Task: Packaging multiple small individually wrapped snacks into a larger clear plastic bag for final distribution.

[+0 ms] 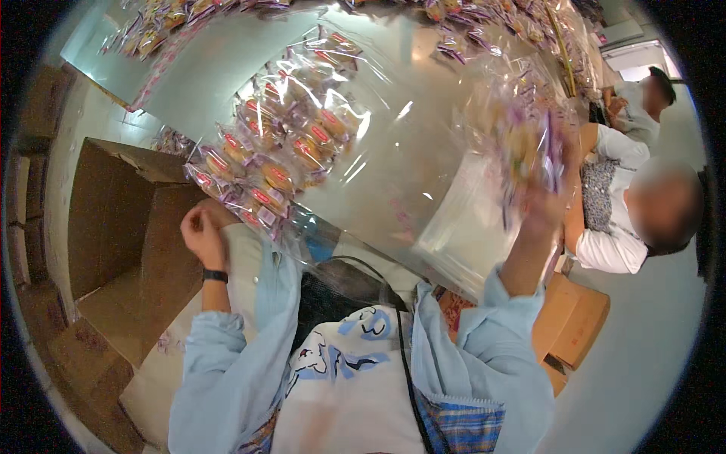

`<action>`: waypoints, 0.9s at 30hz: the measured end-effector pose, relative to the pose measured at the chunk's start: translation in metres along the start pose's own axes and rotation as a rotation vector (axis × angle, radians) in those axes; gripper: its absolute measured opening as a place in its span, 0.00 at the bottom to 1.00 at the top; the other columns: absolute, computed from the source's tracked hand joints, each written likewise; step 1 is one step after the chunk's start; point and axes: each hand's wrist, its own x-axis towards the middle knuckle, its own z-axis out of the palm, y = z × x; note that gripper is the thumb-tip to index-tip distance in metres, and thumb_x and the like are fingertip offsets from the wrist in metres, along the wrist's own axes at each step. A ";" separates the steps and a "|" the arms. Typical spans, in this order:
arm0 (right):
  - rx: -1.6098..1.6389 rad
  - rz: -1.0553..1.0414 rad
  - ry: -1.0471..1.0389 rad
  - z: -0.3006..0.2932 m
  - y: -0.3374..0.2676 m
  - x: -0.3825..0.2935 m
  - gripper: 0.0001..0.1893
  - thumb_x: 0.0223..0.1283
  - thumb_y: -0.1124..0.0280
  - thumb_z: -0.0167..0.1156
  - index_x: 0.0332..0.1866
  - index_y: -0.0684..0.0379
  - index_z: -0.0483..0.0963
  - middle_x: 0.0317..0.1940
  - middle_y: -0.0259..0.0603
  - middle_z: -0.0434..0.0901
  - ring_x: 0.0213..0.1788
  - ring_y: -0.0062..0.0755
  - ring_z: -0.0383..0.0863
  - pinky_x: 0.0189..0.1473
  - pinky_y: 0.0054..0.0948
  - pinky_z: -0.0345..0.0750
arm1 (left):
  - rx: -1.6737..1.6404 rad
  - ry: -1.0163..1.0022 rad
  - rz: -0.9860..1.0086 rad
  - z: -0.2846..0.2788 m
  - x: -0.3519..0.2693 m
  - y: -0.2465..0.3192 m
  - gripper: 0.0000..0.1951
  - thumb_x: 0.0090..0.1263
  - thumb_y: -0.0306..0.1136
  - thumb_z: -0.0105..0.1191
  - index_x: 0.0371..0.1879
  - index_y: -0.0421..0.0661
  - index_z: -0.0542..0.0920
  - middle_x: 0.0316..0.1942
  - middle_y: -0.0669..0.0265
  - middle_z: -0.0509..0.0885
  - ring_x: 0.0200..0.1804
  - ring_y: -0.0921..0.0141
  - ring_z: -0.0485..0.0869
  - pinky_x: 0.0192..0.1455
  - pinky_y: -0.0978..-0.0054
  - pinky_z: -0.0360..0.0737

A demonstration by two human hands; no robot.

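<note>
My left hand [205,237], with a black band at the wrist, is held beside an open cardboard box [113,210]. Its fingers are curled in, and I see nothing in them. Just above it, a large clear plastic bag full of individually wrapped pastries [275,173] lies at the edge of the table [391,187]. On the right, my right hand [541,204] is blurred by motion and grips a bunch of purple-and-clear wrapped packets [527,142], blurred as well. Below that bunch lies a stack of flat clear plastic bags [465,221].
More wrapped packets [488,22] are heaped along the table's far side. A person in white [610,193] sits close on the right, another [638,105] farther back. Cardboard boxes [575,318] stand at lower right. A black cable [405,363] hangs down my front.
</note>
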 end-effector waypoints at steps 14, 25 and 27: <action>-0.559 -0.202 -0.700 0.055 -0.033 -0.083 0.33 0.33 0.78 0.68 0.55 0.49 0.82 0.48 0.41 0.81 0.54 0.53 0.78 0.57 0.45 0.80 | 0.370 -0.397 0.767 0.042 -0.085 0.322 0.29 0.55 0.35 0.71 0.59 0.48 0.78 0.50 0.63 0.81 0.56 0.57 0.76 0.61 0.59 0.70; -0.389 -0.446 -0.684 0.040 -0.020 -0.096 0.33 0.33 0.77 0.72 0.56 0.48 0.82 0.55 0.38 0.81 0.60 0.52 0.76 0.60 0.46 0.78 | 0.528 -0.481 0.795 0.059 -0.079 0.310 0.21 0.59 0.29 0.62 0.54 0.48 0.81 0.49 0.65 0.82 0.52 0.60 0.77 0.58 0.59 0.72; -0.297 -0.386 -0.686 0.033 -0.024 -0.102 0.34 0.34 0.77 0.72 0.57 0.50 0.82 0.55 0.39 0.80 0.60 0.52 0.76 0.62 0.47 0.77 | 0.479 -0.472 0.805 0.052 -0.074 0.307 0.17 0.59 0.29 0.62 0.49 0.47 0.83 0.44 0.65 0.82 0.48 0.61 0.79 0.54 0.60 0.75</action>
